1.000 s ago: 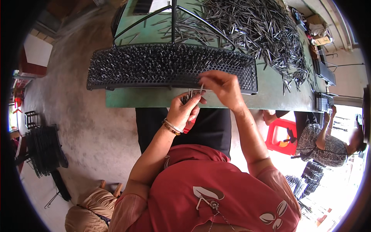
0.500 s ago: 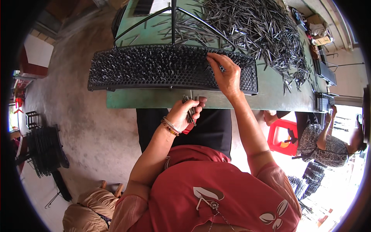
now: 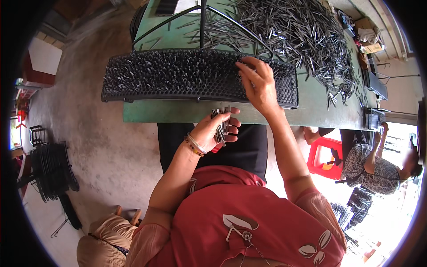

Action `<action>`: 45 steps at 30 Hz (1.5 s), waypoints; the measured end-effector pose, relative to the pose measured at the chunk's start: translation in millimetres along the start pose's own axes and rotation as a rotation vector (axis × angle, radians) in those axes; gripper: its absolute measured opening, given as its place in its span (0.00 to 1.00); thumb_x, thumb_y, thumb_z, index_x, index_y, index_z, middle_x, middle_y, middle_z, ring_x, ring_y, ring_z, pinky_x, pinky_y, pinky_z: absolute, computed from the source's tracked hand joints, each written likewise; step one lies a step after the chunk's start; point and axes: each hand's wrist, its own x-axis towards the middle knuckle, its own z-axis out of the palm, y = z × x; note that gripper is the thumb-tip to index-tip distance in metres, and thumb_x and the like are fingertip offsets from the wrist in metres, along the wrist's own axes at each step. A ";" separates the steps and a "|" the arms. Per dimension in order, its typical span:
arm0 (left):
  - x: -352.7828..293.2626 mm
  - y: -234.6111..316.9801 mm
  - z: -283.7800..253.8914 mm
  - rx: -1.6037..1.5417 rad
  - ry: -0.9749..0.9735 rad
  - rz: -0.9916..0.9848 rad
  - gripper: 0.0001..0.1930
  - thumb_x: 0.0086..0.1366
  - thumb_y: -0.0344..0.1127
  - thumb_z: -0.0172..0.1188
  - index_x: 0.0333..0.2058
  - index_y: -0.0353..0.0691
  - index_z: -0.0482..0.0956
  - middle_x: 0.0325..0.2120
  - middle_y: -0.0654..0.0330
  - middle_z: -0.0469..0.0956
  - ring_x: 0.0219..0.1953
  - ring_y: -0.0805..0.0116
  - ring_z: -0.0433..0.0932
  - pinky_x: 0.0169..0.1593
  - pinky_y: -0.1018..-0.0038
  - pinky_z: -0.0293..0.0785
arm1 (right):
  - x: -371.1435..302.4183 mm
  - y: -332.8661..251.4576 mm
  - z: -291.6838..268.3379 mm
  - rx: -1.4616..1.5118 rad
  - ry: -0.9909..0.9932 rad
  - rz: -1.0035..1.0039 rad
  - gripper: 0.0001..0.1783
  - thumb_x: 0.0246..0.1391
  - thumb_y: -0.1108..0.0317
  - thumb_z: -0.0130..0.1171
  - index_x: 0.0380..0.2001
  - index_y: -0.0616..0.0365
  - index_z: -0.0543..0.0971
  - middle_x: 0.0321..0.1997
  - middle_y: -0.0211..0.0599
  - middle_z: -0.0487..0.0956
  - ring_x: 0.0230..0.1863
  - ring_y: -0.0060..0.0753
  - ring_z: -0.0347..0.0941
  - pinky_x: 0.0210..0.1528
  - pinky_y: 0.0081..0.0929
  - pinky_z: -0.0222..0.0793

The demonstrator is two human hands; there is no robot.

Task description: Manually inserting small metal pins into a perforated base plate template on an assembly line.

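Note:
A long black perforated rack (image 3: 178,78), its holes filled with small metal pins, lies across the near edge of a green table (image 3: 178,112). My right hand (image 3: 260,84) rests on the rack's right part, fingers spread and pressing down among the pins. Below the table edge, my left hand (image 3: 213,131) holds a small bundle of metal pins (image 3: 221,124) in a fist. A big loose heap of the same pins (image 3: 293,31) covers the far right of the table.
A black wire frame (image 3: 202,18) stands behind the rack. Stacked black racks (image 3: 49,171) sit on the concrete floor at left. At right, another person (image 3: 378,167) sits beside a red plastic stool (image 3: 327,158), with more racks near them.
My right hand left the bundle in my left hand and moved up onto the rack's right part. My left hand stayed below the table edge with the pins.

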 end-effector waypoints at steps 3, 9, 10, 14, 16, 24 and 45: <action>-1.6 0.7 2.2 0.124 0.031 0.084 0.14 0.66 0.39 0.49 0.46 0.39 0.72 0.32 0.58 0.77 0.31 0.71 0.77 0.33 0.74 0.78 | -6.5 -16.3 -19.1 0.384 -0.169 0.190 0.11 0.49 0.69 0.62 0.36 0.63 0.80 0.38 0.41 0.77 0.39 0.39 0.74 0.42 0.30 0.70; -6.0 1.6 7.0 0.268 0.021 0.237 0.13 0.67 0.37 0.48 0.45 0.34 0.71 0.32 0.57 0.77 0.31 0.70 0.78 0.32 0.79 0.75 | -31.1 -30.6 -21.7 0.865 -0.506 0.530 0.10 0.52 0.70 0.61 0.34 0.68 0.79 0.36 0.38 0.78 0.34 0.24 0.74 0.34 0.22 0.70; -4.7 -0.5 3.1 0.300 -0.002 0.242 0.13 0.67 0.38 0.48 0.44 0.35 0.72 0.33 0.57 0.78 0.32 0.70 0.78 0.32 0.77 0.76 | -32.4 -30.1 -21.5 0.958 -0.479 0.601 0.10 0.52 0.71 0.60 0.34 0.69 0.79 0.37 0.37 0.78 0.33 0.21 0.73 0.32 0.20 0.69; -4.4 -2.4 -0.7 0.365 -0.040 0.234 0.13 0.67 0.38 0.49 0.43 0.34 0.72 0.36 0.56 0.78 0.37 0.68 0.78 0.35 0.73 0.77 | -33.0 -28.4 -20.2 1.022 -0.575 0.661 0.09 0.52 0.72 0.59 0.33 0.70 0.79 0.35 0.36 0.79 0.32 0.20 0.72 0.31 0.19 0.69; -6.6 -1.2 3.8 0.287 -0.012 0.228 0.14 0.67 0.38 0.49 0.44 0.34 0.72 0.36 0.55 0.78 0.38 0.68 0.78 0.36 0.73 0.78 | -31.7 -29.2 -20.1 1.074 -0.544 0.829 0.09 0.52 0.72 0.59 0.33 0.70 0.79 0.31 0.35 0.79 0.30 0.20 0.72 0.31 0.18 0.68; -3.8 1.1 -8.5 0.141 0.132 0.190 0.17 0.66 0.37 0.50 0.48 0.32 0.71 0.37 0.54 0.78 0.38 0.67 0.78 0.38 0.68 0.79 | -2.2 -31.9 1.8 0.744 -0.081 0.706 0.12 0.50 0.71 0.62 0.37 0.67 0.79 0.29 0.34 0.81 0.32 0.19 0.75 0.36 0.17 0.70; -6.4 1.5 -3.3 0.224 0.090 0.112 0.16 0.65 0.39 0.52 0.47 0.35 0.74 0.34 0.58 0.78 0.34 0.72 0.78 0.32 0.75 0.76 | 3.6 -26.2 19.4 0.353 -0.055 0.224 0.12 0.44 0.73 0.64 0.36 0.58 0.80 0.31 0.36 0.80 0.35 0.35 0.76 0.42 0.27 0.69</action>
